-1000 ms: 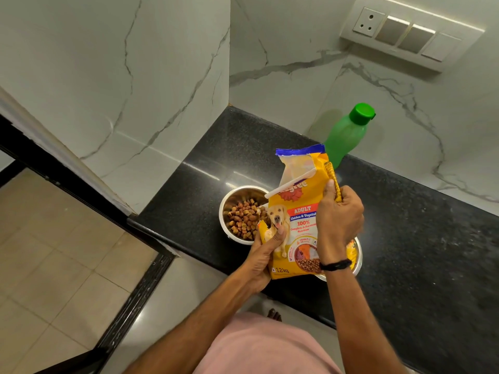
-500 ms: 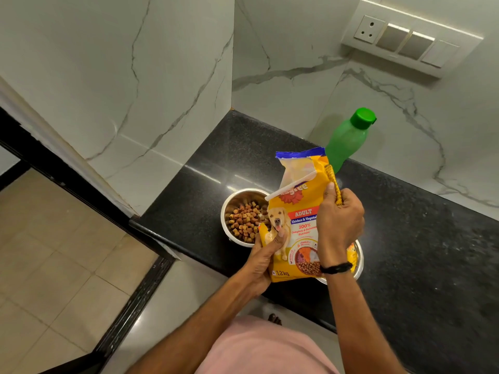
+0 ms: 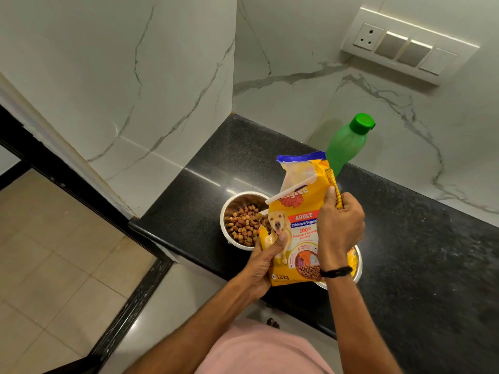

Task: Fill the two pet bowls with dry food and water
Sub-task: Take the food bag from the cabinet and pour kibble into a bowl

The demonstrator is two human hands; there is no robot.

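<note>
Two round stainless-steel pet bowls sit side by side near the front edge of the black speckled stone surface [image 3: 405,238]. The left steel bowl [image 3: 237,203] is well covered with brown dry kibble [image 3: 243,225], so the food half of the task looks done. The right steel bowl [image 3: 357,261] is almost wholly hidden behind the bag; only a curve of its rim shows, and what it holds cannot be seen.

One yellow plastic dog-food bag [image 3: 299,220], with a dog printed on its front and a blue strip along its open top, is held upright above the bowls. That posture probably keeps the kibble from spilling out of the open mouth. The left hand [image 3: 263,261] is closed around the lower left corner, thumb pressed on the front, taking the weight from below. The right hand [image 3: 340,225] is clenched on the upper right edge, pinching the side seam, which steadies the floppy top. With both hands full, I would judge the bag must be set aside before anything else can be lifted.

One translucent green plastic bottle [image 3: 344,147] with a darker green cap, still on, stands upright behind the bag toward the marble wall, well within reach. It is presumably the water source for the second bowl.

Counted: two bowls, one bag, one bottle, two hands. One white switch panel [image 3: 407,45] is fixed to the wall above.
</note>
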